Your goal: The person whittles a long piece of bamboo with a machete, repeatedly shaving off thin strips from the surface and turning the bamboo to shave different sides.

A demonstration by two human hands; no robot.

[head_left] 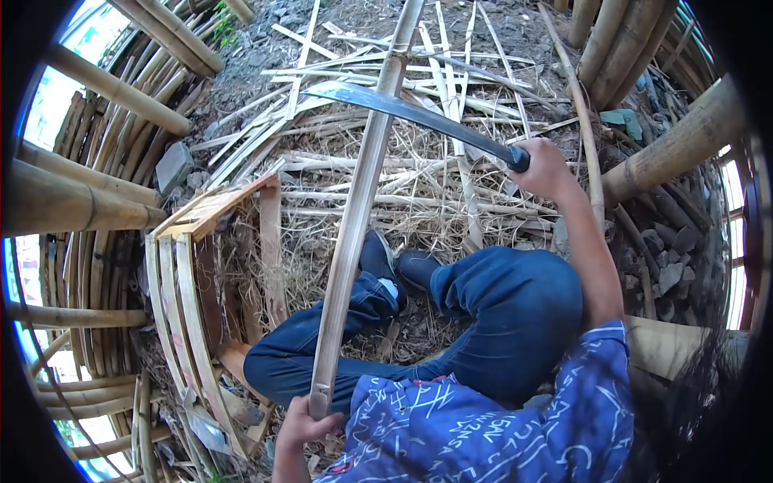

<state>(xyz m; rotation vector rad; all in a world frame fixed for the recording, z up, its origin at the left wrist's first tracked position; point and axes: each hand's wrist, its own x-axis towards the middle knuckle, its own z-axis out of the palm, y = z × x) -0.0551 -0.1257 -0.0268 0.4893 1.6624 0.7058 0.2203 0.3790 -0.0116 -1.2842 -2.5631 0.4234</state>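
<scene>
My right hand [544, 167] is closed round the dark handle of a long curved machete [427, 117], whose blade points left and crosses the upper part of a split bamboo strip [354, 221]. That long, pale strip runs from near my lap up past the top edge of the view, hollow side up. At its lower end, my left hand [304, 425] grips it, with the thumb against the strip. Whether the blade touches the bamboo cannot be made out. Below the strip are my crossed legs in blue jeans [507, 322].
A slatted wooden crate [189, 233] stands at the left. Thin split strips [475, 105] and shavings litter the ground ahead. Bamboo poles [113, 88] line the left side, and a thick pole [684, 145] slants in at the right. Stones [672, 274] lie beyond my right arm.
</scene>
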